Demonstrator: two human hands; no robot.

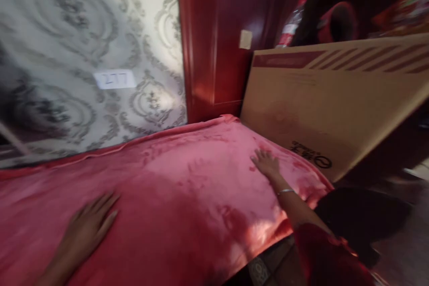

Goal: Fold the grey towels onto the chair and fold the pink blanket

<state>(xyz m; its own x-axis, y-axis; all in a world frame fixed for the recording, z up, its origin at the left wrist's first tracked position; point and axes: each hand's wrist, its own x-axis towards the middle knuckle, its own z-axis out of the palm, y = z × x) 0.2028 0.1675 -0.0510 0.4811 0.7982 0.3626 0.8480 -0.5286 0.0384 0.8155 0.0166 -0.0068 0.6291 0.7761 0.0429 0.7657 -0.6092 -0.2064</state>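
Note:
A pink-red plush blanket [174, 178] lies spread over a low flat surface, with marks brushed into its pile. My left hand [89, 223] rests flat on it at the lower left, its fingers stretched out. Farther off, near the blanket's right corner, my right hand [267, 164] lies on the cloth with the fingers apart. A thin silver bracelet [285, 191] circles the right wrist. Neither hand holds anything. What lies under the blanket is hidden.
A large cardboard box [328, 98] stands along the right side. On or behind it are a bottle [291, 24], a roll of tape [339, 22] and an orange packet [409, 9]. Patterned wallpaper [110, 31] with a "277" label [115, 79] and a red wooden panel [228, 44] border the back.

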